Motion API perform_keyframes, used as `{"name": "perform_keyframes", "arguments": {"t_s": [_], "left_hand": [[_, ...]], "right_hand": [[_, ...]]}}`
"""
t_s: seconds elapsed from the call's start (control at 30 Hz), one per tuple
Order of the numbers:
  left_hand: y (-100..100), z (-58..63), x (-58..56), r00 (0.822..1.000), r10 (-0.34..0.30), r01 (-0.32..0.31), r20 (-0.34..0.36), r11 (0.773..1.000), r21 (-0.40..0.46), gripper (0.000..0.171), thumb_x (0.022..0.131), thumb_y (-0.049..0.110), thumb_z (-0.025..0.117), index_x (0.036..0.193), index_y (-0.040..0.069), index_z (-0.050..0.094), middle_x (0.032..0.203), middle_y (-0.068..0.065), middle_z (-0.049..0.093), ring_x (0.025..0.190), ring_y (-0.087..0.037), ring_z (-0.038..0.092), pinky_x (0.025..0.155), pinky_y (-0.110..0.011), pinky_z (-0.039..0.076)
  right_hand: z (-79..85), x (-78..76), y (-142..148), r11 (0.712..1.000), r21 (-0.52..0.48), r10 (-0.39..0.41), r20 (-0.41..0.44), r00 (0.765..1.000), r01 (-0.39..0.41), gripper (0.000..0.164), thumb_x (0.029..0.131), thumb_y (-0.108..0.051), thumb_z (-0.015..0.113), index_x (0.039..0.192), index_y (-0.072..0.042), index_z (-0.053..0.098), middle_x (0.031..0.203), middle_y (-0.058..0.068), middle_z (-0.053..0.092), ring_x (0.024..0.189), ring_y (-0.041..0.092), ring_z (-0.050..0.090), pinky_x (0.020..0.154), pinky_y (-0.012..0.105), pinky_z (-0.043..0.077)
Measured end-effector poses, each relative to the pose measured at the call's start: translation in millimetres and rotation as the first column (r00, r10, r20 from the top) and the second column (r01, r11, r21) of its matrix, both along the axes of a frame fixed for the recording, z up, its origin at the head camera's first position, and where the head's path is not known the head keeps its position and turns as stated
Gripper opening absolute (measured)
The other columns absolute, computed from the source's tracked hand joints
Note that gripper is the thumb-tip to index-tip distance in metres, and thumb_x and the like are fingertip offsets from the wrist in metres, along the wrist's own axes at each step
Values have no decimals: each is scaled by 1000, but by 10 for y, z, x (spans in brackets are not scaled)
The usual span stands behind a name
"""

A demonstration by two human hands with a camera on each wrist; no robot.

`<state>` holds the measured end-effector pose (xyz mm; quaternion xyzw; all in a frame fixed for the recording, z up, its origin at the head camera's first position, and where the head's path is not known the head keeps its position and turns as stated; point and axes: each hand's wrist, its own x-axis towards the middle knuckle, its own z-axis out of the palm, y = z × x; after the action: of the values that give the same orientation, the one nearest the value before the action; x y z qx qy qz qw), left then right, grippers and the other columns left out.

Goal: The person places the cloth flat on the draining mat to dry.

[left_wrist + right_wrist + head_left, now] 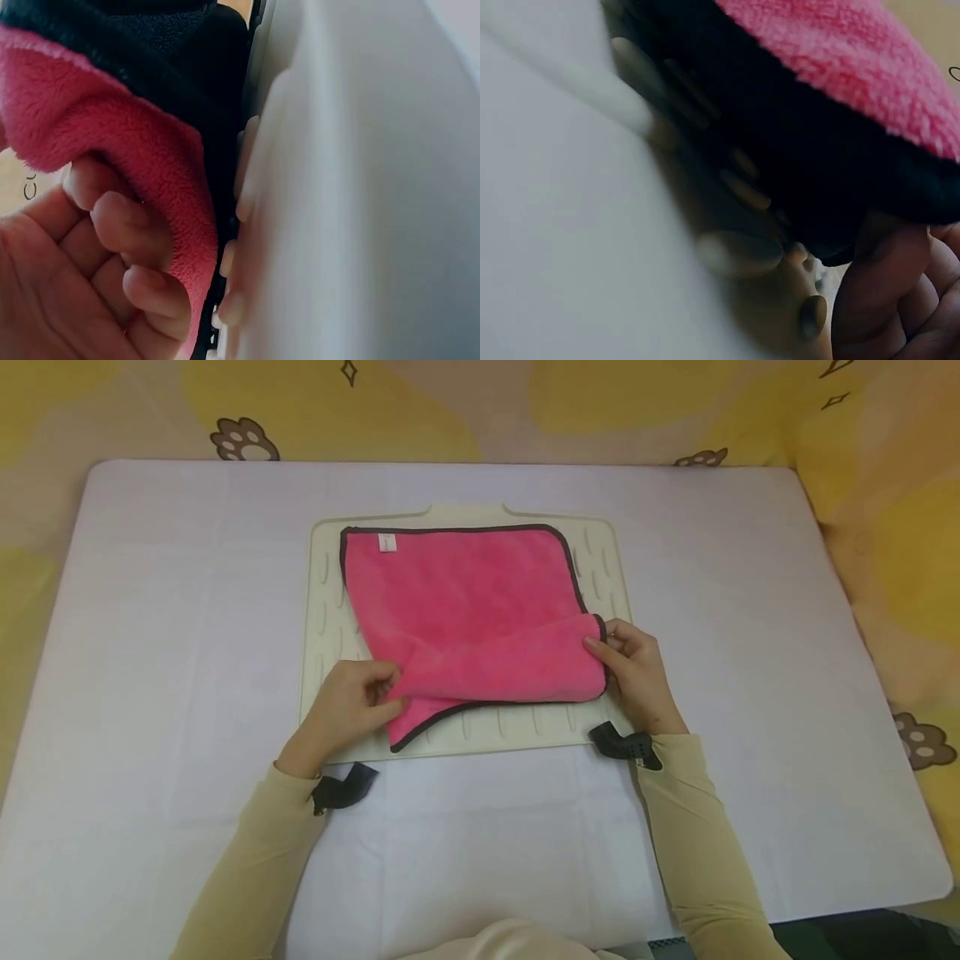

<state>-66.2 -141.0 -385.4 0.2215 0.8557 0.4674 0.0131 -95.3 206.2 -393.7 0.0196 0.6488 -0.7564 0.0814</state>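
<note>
A pink plush cloth (472, 581) with dark edging lies spread over a cream ridged board (510, 722). Its near part is bunched into a loose fold, and the near left corner droops toward the board's front edge. At the left side of that fold, my left hand (347, 703) pinches the cloth between thumb and fingers; curled fingertips (124, 225) show against the pile in the left wrist view. My right hand (637, 670) pinches the fold's right edge, thumb on top. Some right fingers are hidden under the cloth.
A small white label (387, 542) sits near the cloth's far left corner. The board rests on a table with a white cover (187, 635). A yellow patterned curtain (420, 410) hangs behind and at the sides. Black wrist mounts (345, 787) project inward from both sleeves.
</note>
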Motion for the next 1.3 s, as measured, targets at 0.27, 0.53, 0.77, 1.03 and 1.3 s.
{"name": "perform_keyframes", "arguments": {"t_s": [0.27, 0.53, 0.77, 1.03, 1.3], "left_hand": [[-10, 10, 3, 999, 13, -13, -35, 1000, 9, 18, 69, -1, 65, 61, 10, 52, 55, 8, 42, 48, -6, 35, 44, -22, 30], [-34, 30, -14, 992, 127, -127, 2, 990, -55, 25, 82, 2, 57, 58, 9, 55, 51, 7, 43, 49, -9, 38, 46, -22, 31], [-38, 106, -29, 917, 382, -311, 117, 866, -390, 33, 88, 25, 58, 58, 10, 55, 48, 2, 46, 47, -18, 44, 42, -28, 31], [-24, 137, -38, 904, 369, -280, 215, 892, -354, 30, 87, 29, 65, 73, 4, 57, 58, -5, 54, 52, -18, 49, 48, -28, 37], [-67, 121, -92, 838, 301, -302, 455, 951, -73, 20, 92, 15, 56, 91, -5, 56, 66, -2, 55, 55, -7, 46, 51, -22, 39]], "right_hand": [[0, -1, 12, 998, 48, 48, 2, 999, -48, 9, 88, 3, 61, 85, -6, 62, 68, 4, 64, 58, 8, 59, 53, 20, 50], [-6, -8, 9, 999, 4, 39, 13, 999, -39, 8, 90, 1, 60, 84, -4, 59, 66, 5, 65, 56, 10, 62, 52, 22, 51], [-7, -8, 21, 999, 8, 39, 18, 999, -39, 8, 90, -1, 61, 84, -4, 59, 65, 5, 64, 56, 10, 63, 51, 22, 51], [-4, -9, 19, 999, 11, 40, 17, 999, -40, 8, 90, 0, 61, 83, -5, 59, 65, 4, 64, 56, 10, 62, 51, 21, 51], [-11, -14, 17, 999, -4, 46, 29, 999, -46, 10, 90, 2, 59, 84, -5, 60, 67, 4, 65, 57, 10, 63, 52, 21, 51]]}}
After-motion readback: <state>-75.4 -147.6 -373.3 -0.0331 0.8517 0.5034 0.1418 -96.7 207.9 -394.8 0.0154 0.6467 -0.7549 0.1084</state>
